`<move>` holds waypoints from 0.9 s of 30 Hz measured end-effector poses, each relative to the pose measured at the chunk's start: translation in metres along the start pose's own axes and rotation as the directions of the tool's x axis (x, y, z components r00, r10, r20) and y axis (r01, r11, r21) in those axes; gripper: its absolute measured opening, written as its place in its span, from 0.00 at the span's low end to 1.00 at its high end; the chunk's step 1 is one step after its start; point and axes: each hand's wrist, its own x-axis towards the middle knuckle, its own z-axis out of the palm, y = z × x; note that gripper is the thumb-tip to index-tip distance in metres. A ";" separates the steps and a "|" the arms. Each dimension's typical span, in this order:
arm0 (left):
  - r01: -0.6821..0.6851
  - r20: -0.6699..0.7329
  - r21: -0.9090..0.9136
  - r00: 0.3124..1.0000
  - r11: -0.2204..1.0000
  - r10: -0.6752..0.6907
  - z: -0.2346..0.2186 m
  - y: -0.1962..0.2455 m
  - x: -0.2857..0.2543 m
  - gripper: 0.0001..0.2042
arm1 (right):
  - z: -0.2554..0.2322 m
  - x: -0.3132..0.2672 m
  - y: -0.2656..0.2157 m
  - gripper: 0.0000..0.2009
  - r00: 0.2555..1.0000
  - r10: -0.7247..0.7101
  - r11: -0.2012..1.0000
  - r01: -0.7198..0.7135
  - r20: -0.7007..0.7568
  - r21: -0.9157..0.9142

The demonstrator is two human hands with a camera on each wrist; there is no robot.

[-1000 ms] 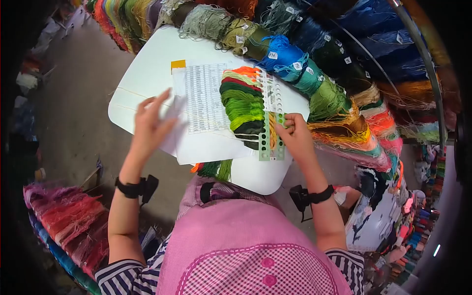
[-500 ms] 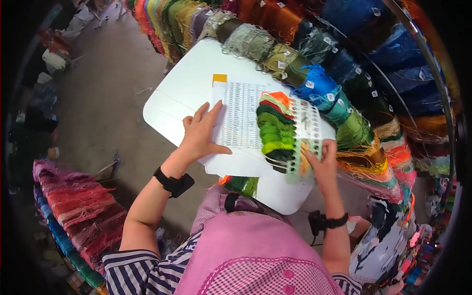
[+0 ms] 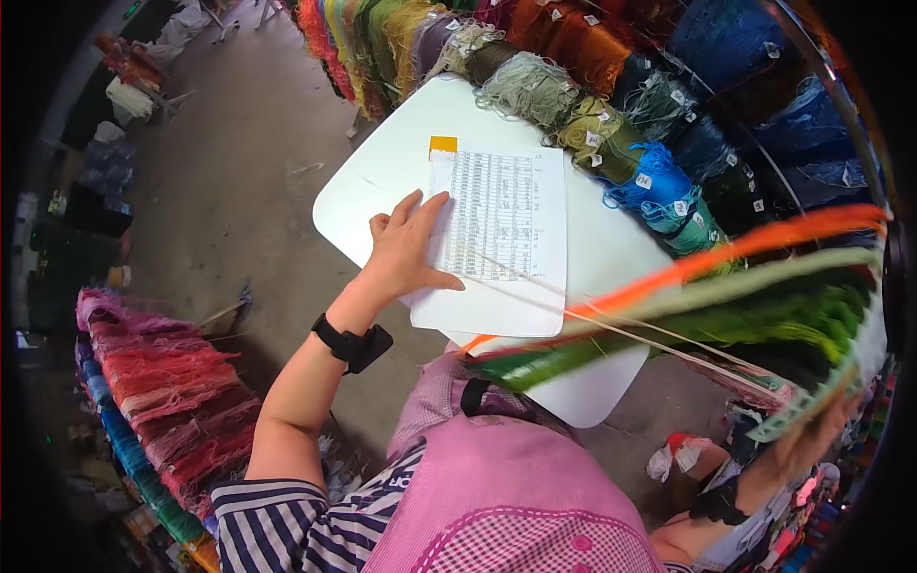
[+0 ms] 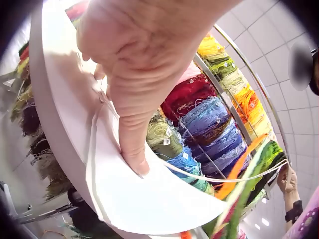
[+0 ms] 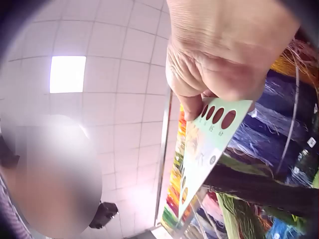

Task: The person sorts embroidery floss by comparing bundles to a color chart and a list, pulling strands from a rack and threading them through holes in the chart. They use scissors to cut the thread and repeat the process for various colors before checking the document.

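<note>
My left hand [image 3: 406,244] rests with fingers spread on the left side of a printed sheet [image 3: 492,310], which lies on the white tabletop [image 3: 616,224]. Its thumb [image 4: 133,154] presses on the paper in the left wrist view. Far to the right, my right hand [image 5: 229,55] grips the edge of a pale green card [image 5: 212,142] with a row of holes. Orange, pale green and dark green embroidery threads [image 3: 688,320] trail from this card across the table's front right. Cream strands [image 3: 621,329] run from the card over the sheet towards my left hand.
Labelled thread hanks [image 3: 592,138] hang on a rack along the table's back and right edges. Pink and red hanks [image 3: 158,372] hang at the lower left. A yellow tab [image 3: 442,144] sits at the sheet's top corner.
The right hand has lifted the card with its threads off the table and swung it far right, stretching the threads out. My left hand has come down onto the sheet and stayed there.
</note>
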 end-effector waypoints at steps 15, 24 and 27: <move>-0.062 -0.008 0.045 0.998 0.997 0.063 -0.008 -0.009 0.007 0.54 | 0.109 -0.020 0.020 0.25 0.981 0.152 0.983 -0.163 0.123 0.088; -0.108 -0.033 0.152 0.993 0.982 0.114 -0.014 0.002 0.001 0.40 | 0.177 -0.082 0.139 0.20 0.667 0.641 0.683 -0.721 0.379 0.115; -0.111 -0.064 0.185 0.990 0.976 0.125 -0.010 0.003 0.000 0.36 | 0.166 -0.093 0.164 0.20 0.543 0.764 0.596 -0.801 0.349 -0.058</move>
